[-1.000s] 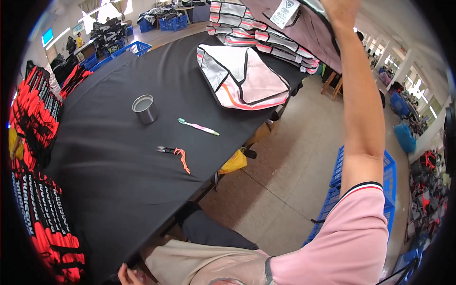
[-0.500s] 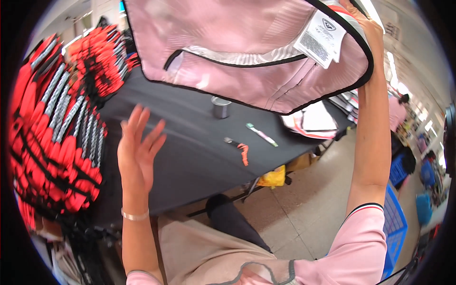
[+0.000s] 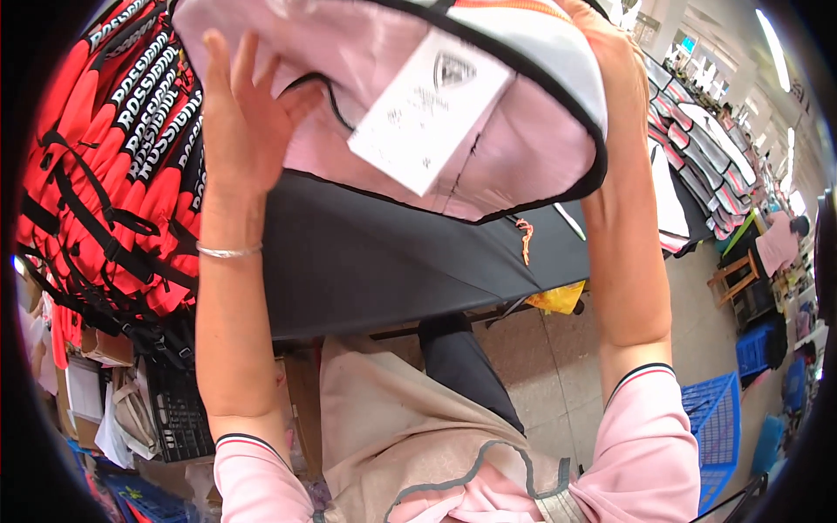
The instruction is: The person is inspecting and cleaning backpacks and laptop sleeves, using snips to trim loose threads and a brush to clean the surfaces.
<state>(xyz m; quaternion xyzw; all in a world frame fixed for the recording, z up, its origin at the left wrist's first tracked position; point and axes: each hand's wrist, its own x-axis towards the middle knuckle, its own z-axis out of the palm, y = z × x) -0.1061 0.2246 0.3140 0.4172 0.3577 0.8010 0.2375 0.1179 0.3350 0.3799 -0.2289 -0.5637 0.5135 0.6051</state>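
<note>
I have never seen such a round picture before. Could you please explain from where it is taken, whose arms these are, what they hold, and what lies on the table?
The picture comes from a wide fisheye camera worn on a person's head, looking down, so straight edges bend. Both bare arms belong to that person. The left hand is open, its palm against a pink bag with black trim; a white paper tag hangs from it. The right hand is up at the bag's top edge, its grip hidden. Below is a black table with a small orange-handled tool. Red and black bags are piled on the left.
</note>
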